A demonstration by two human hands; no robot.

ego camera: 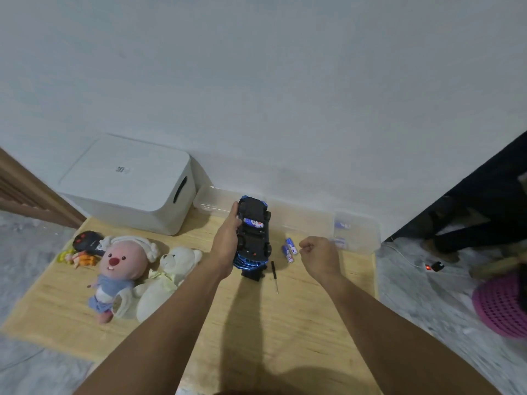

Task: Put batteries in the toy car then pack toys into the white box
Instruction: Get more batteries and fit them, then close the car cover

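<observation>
The left hand (pixel 229 238) gripped the toy car (pixel 253 232) by its side, holding it belly-up above the wooden mat (pixel 256 323), presumably so the open battery bay faced the person, with at least one battery already seated there. The right hand (pixel 318 252) hovered curled beside the loose batteries (pixel 289 249) (whether it pinched anything, I cannot tell). The car's long axis ran away from the person toward the wall, near the closed white box (pixel 128 181).
</observation>
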